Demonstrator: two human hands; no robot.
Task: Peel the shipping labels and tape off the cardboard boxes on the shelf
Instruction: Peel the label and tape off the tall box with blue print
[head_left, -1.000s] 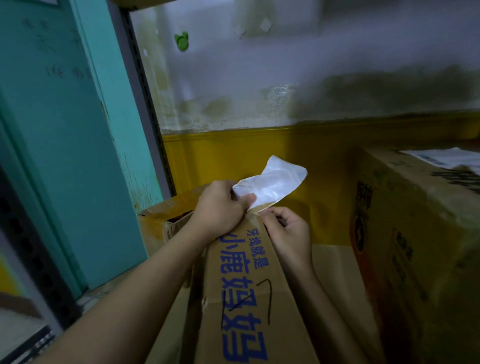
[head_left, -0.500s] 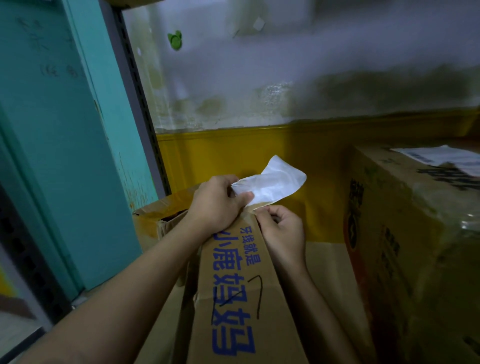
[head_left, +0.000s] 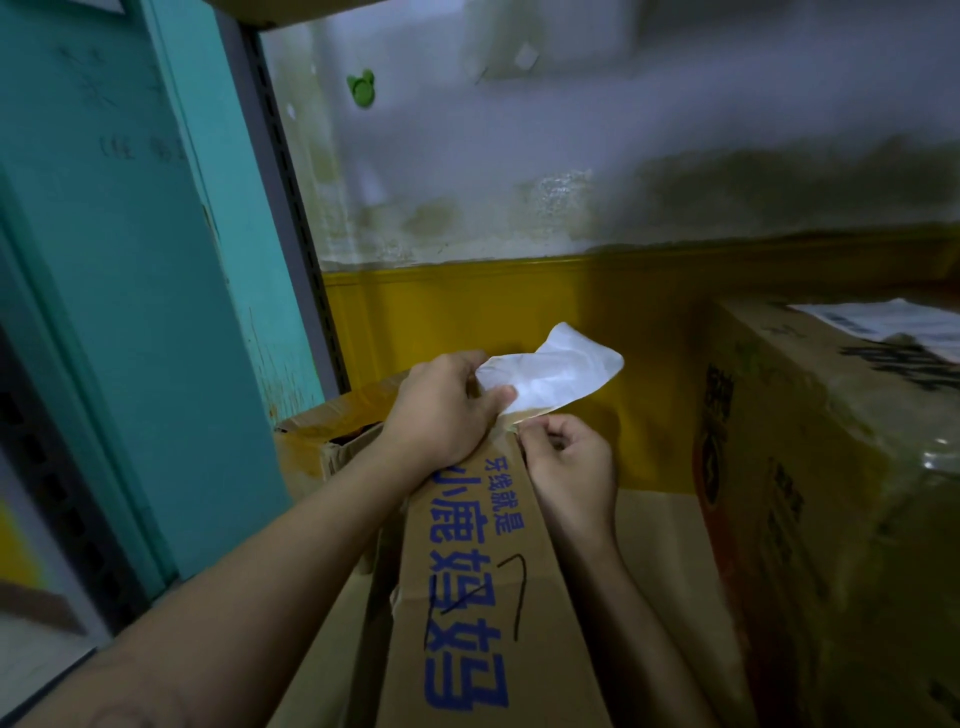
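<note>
A narrow cardboard box (head_left: 467, 597) with blue printed characters stands in front of me on the shelf. My left hand (head_left: 441, 410) grips a white shipping label (head_left: 556, 371) that is peeled up from the box's far end and sticks out to the right. My right hand (head_left: 569, 460) sits just below it, fingers curled and pinching the box's far corner edge where the label lifts off. A larger cardboard box (head_left: 810, 467) stands at the right, with another white label (head_left: 893, 325) lying on its top and glossy tape over its side.
A dark metal shelf post (head_left: 291, 208) rises behind the boxes on the left, beside a teal wall (head_left: 130, 260). The back wall is white above and yellow (head_left: 493, 312) below. Another open box (head_left: 332, 431) sits under my left wrist. A cardboard sheet (head_left: 654, 530) lies between the boxes.
Both hands keep their hold. The label has come up slightly further from the box's far end. The view has shifted a little.
</note>
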